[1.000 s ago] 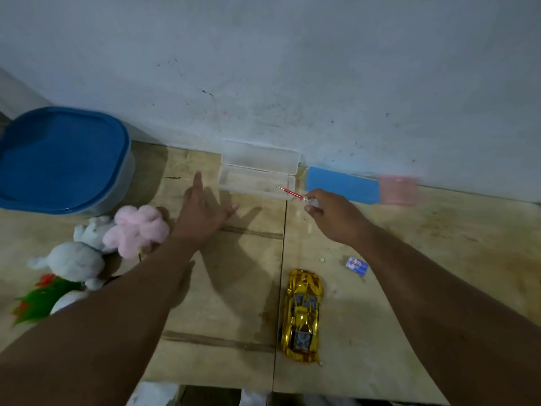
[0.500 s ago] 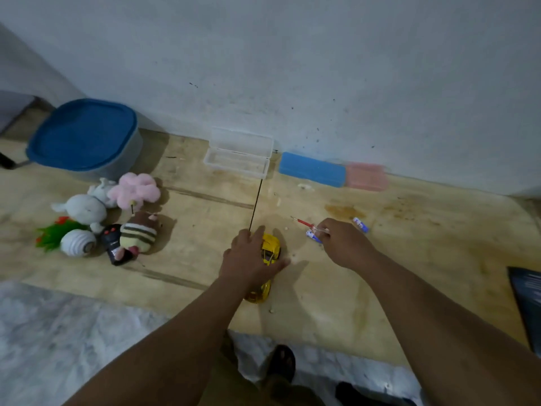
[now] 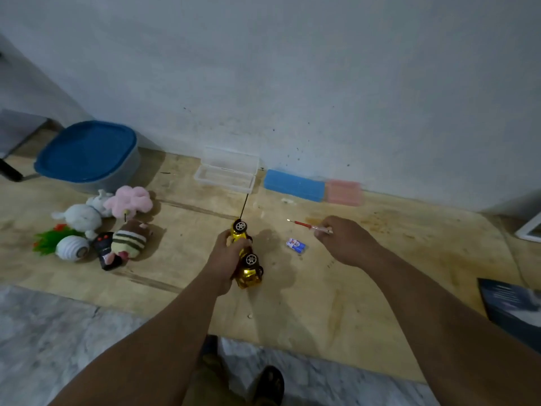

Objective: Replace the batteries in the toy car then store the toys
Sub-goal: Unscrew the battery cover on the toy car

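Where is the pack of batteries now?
The battery pack lies on the wooden board, between the gold toy car and the right hand.

The toy car (image 3: 245, 253) lies tipped on its side on the table (image 3: 322, 303) — batteries (image 3: 296, 246) just right of it, plush toys (image 3: 99, 227) well to its left, the open case (image 3: 227, 173) behind it at the wall, the lidded bin (image 3: 87, 155) far behind-left.
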